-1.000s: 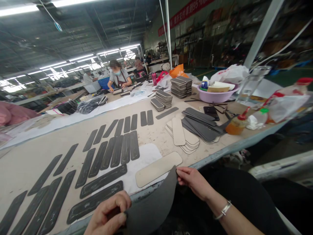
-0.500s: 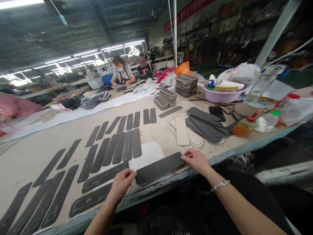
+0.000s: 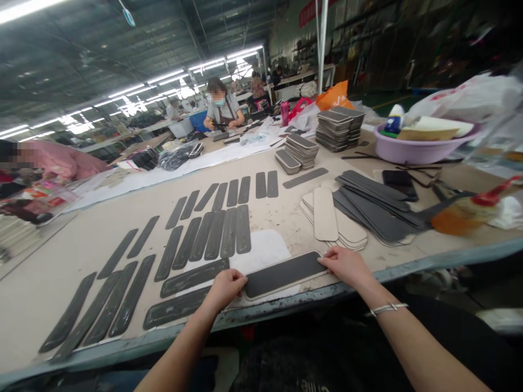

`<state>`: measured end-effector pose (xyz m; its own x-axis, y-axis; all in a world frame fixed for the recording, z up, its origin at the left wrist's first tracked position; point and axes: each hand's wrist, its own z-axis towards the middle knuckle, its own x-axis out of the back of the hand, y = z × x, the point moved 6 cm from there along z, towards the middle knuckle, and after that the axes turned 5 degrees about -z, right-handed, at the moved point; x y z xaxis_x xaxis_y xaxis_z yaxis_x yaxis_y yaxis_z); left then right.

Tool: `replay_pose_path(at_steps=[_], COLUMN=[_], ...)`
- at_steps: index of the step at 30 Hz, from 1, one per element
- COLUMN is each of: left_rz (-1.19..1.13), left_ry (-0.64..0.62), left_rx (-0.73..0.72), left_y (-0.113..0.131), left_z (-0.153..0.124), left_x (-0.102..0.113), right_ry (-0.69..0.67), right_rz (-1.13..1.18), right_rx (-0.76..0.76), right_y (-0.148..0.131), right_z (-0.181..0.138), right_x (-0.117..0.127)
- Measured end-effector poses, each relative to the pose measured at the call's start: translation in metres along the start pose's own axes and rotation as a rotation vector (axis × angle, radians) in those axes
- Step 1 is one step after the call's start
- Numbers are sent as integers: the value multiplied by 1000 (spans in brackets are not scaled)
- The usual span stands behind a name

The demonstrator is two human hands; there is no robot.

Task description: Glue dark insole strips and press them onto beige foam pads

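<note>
A long dark grey strip with rounded ends (image 3: 284, 275) lies at the table's front edge, framed by a narrow pale border of the board beneath it. My left hand (image 3: 226, 287) pinches its left end between thumb and fingers. At the opposite end, my right hand (image 3: 346, 264) is closed on the strip's corner. Left of my left hand are two long dark strips with a wet-looking shine (image 3: 180, 306). Just beyond my right hand sits a fanned pile of pale beige boards (image 3: 326, 215), with matte dark strips (image 3: 368, 209) beside it.
Rows of shiny dark strips (image 3: 212, 234) cover the table's left and middle. Stacked bordered pieces (image 3: 337, 130) stand farther back. A purple basin (image 3: 425, 147), a phone (image 3: 398, 184) and an orange-brown container (image 3: 461, 218) are on the right. A co-worker (image 3: 224, 111) handles pieces across the table.
The dark strip now sits with the pale border showing around it; before, hardly any border showed. Both hands keep hold of its ends. The view has swung left, revealing a person in pink.
</note>
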<state>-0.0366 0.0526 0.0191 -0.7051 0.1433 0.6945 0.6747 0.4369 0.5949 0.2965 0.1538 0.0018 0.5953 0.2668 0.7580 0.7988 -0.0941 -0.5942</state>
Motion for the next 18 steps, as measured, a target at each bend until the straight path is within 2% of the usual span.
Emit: replay_pose_path(at_steps=[7,12,18], left_rz=[31,47,80], left_ry=[-23,-28,-32], left_rx=[45,71,51], left_y=[-1,-1,5], left_z=[4,7,6], left_x=[-2,-5,-3], right_ry=[-40,13,-6], right_rz=[-87,-148,-134], right_rx=[-10,20,-7], right_y=[8,11,6], right_z=[8,11,6], right_x=[-4,-4,-4])
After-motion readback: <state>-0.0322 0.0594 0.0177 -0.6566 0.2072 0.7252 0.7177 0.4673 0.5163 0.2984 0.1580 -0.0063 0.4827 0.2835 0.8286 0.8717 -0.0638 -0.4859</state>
